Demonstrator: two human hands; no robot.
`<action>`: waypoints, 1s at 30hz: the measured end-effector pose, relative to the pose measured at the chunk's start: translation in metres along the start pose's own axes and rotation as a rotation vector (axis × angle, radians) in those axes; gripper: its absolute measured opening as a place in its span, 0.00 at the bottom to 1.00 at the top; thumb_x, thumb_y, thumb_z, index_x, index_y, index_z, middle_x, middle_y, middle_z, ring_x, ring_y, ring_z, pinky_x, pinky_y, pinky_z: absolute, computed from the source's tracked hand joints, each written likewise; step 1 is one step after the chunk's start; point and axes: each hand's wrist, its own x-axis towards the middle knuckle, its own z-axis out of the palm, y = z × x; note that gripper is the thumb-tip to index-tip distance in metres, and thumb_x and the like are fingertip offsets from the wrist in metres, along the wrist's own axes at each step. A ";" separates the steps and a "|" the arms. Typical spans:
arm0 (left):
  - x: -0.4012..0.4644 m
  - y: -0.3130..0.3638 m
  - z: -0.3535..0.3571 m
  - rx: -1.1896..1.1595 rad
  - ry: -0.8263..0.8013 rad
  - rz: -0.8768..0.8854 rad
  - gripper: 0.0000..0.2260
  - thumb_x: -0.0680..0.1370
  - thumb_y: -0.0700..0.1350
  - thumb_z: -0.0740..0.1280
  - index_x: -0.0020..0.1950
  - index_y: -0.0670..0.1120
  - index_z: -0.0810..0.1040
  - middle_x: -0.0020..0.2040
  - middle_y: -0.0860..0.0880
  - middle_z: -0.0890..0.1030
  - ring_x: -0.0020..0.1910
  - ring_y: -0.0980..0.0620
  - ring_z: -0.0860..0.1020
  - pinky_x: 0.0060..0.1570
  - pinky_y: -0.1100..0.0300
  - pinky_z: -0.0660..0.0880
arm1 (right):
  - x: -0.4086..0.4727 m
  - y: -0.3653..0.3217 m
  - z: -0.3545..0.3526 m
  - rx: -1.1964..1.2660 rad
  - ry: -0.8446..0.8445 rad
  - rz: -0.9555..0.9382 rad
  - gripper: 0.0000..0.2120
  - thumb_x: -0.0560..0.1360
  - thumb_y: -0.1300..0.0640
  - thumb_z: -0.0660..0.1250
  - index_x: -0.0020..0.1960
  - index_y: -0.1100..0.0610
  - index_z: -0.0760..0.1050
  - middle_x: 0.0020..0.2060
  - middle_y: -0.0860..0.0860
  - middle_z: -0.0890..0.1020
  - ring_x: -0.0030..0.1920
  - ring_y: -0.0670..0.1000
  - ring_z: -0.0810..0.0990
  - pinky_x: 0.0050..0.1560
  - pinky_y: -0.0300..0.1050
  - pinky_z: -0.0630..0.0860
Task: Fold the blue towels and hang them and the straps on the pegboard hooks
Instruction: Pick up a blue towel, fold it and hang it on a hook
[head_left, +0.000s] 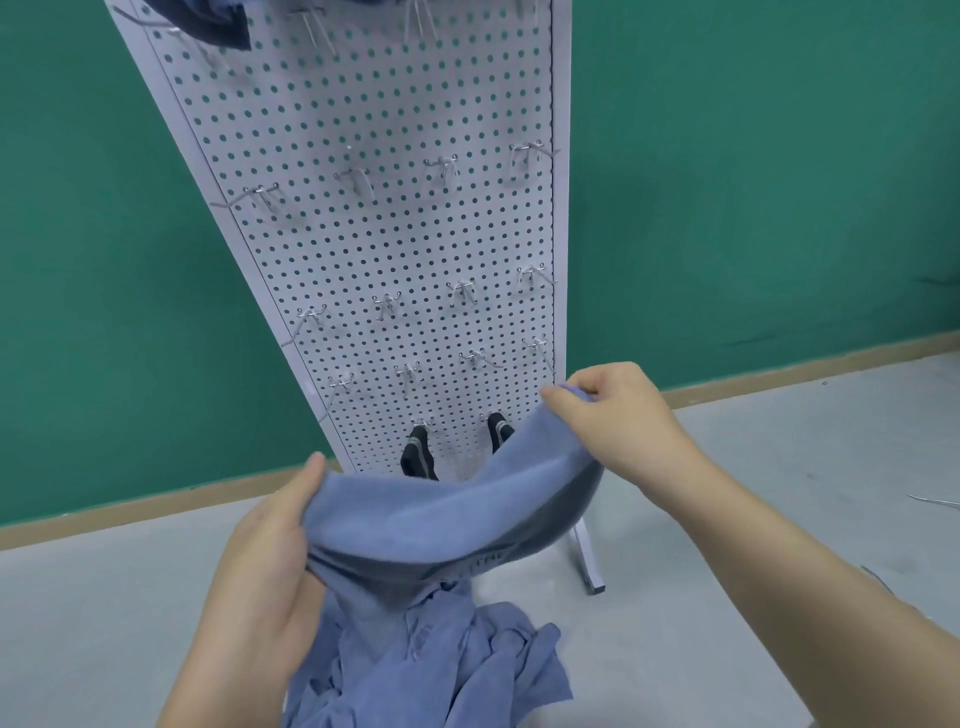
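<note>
**Towel stretched between both hands, fold not yet made**

At the lower left of the frame your left hand has its grip clamped on one end of the blue towel, thumb on top. The towel spans the lower middle of the frame, sagging, and its lower part falls into a crumpled heap of blue cloth on the grey floor. At the right, your right hand pinches the other end, held higher.

To fold well, I think you should bring both ends level, pull the edge straight, then join the corners.

Behind stands the pegboard with many bare hooks; two dark straps hang low. The towel partly covers the right one. A dark cloth at the upper left is cut off by the frame. How many towels are in the heap is hard to tell.
</note>
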 end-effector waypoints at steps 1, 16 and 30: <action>-0.001 -0.001 0.001 0.034 -0.023 0.007 0.16 0.81 0.50 0.68 0.55 0.37 0.82 0.50 0.40 0.86 0.48 0.47 0.85 0.52 0.51 0.77 | 0.000 0.001 0.000 -0.034 0.001 -0.003 0.21 0.79 0.54 0.69 0.34 0.64 0.68 0.26 0.49 0.62 0.29 0.48 0.59 0.26 0.39 0.55; -0.005 -0.003 0.002 0.169 -0.112 0.050 0.19 0.81 0.49 0.68 0.56 0.31 0.79 0.45 0.39 0.83 0.43 0.47 0.81 0.48 0.52 0.74 | 0.001 0.000 0.002 -0.134 -0.009 -0.097 0.26 0.82 0.56 0.64 0.30 0.53 0.56 0.21 0.46 0.55 0.24 0.49 0.58 0.25 0.39 0.60; -0.004 -0.004 0.001 0.177 -0.119 0.058 0.14 0.81 0.48 0.68 0.50 0.36 0.81 0.43 0.39 0.83 0.40 0.48 0.81 0.46 0.52 0.74 | 0.002 0.005 0.002 -0.118 -0.037 -0.073 0.19 0.80 0.53 0.71 0.33 0.58 0.73 0.15 0.44 0.63 0.21 0.45 0.65 0.24 0.34 0.62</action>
